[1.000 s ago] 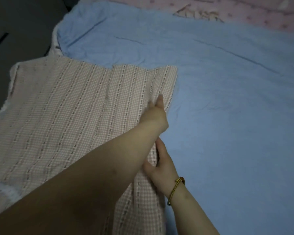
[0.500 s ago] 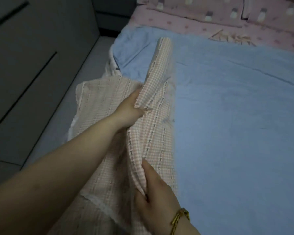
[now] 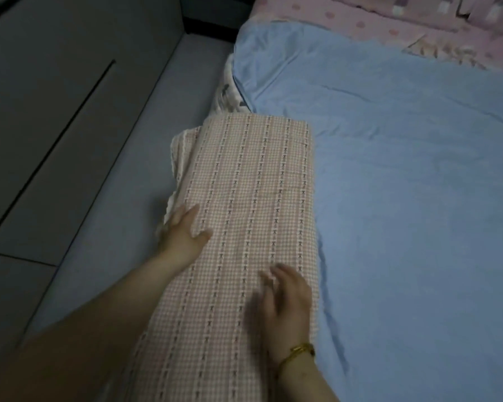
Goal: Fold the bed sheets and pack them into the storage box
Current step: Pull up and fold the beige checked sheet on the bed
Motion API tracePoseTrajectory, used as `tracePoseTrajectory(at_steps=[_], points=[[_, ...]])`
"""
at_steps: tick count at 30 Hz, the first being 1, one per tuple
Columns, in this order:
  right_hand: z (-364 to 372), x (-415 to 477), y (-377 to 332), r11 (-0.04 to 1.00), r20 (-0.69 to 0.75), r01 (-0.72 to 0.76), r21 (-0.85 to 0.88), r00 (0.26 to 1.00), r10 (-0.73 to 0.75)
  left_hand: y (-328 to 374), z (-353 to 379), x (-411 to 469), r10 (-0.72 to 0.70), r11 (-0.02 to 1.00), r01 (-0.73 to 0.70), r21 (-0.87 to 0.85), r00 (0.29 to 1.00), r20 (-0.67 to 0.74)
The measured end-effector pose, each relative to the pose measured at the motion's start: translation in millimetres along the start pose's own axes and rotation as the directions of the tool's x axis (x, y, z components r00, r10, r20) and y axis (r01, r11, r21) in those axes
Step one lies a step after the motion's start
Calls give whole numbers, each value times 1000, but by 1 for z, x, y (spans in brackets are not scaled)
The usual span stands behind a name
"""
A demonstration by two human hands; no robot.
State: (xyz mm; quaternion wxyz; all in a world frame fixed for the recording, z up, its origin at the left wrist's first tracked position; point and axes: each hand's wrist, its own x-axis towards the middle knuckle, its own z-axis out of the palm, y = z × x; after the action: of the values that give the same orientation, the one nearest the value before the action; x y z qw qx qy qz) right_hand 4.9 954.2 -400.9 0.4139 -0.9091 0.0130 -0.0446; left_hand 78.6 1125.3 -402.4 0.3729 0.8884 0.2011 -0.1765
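Note:
A pink checked sheet (image 3: 253, 198) lies folded into a long narrow strip along the left edge of the bed, on top of a blue sheet (image 3: 404, 184). My left hand (image 3: 183, 233) rests flat on the strip's left edge, fingers straight. My right hand (image 3: 285, 303), with a gold bracelet at the wrist, lies flat on the strip nearer to me, fingers spread and slightly blurred. No storage box is in view.
Pink patterned bedding (image 3: 389, 21) lies at the head of the bed, top right. Grey floor (image 3: 122, 175) runs along the bed's left side, with a grey wardrobe front (image 3: 41, 97) beyond it.
Both hands held the sheet's right edge lifted half a second ago. That edge now lies folded over to the left, and both hands have let go and lie flat on the strip.

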Motion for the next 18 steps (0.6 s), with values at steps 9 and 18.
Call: tracePoseTrajectory(at_steps=[9, 18], points=[[-52, 88, 48, 575, 437, -752, 322, 657, 615, 43, 72, -71, 107, 988, -129, 88, 969, 221], [-34, 181, 31, 629, 582, -736, 249, 633, 510, 81, 135, -106, -128, 939, 59, 338, 974, 186]])
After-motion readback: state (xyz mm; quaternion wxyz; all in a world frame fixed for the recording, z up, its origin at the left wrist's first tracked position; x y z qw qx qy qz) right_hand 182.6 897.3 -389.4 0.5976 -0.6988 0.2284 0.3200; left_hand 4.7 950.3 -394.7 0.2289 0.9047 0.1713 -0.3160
